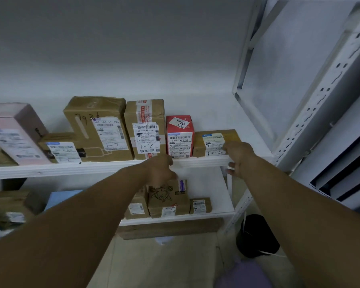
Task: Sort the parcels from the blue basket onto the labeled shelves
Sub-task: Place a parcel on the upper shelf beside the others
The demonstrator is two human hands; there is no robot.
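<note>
On the white rack (312, 113) the upper shelf (92, 167) carries a row of parcels hand-marked 1-2: big brown box (92, 125), taped box (146, 121) at its 3 o'clock, then red box (180, 136), and flat brown parcel (212, 142) at the 3 o'clock end. Lower shelf (216, 192) at 6 o'clock holds three small brown parcels (168, 200). Right grip (238, 157) looks released, with loose fingers at the flat brown parcel's front corner; left grip (160, 169) is loosely curled and empty, at 6 o'clock of the taped box.
</note>
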